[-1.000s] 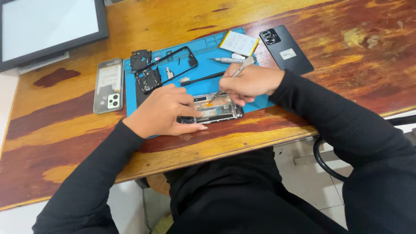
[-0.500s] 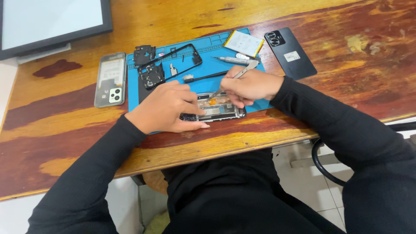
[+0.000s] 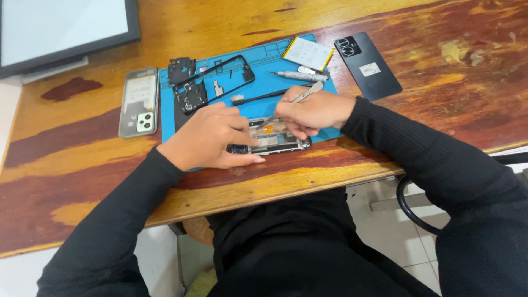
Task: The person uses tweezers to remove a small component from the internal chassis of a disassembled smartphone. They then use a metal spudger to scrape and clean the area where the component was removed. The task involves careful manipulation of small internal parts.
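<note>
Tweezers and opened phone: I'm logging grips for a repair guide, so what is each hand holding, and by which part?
The right hand pinches metal tweezers around mid-length, tips down in the opened phone. The left hand steadies that phone by its left end.

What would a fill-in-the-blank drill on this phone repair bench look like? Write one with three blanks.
1. The left hand steadies the opened phone, which lies on a ____ mat.
2. The right hand holds metal ____.
3. The black back cover lies to the ____ of the mat, on the wooden table.

Missing words: blue; tweezers; right
</note>
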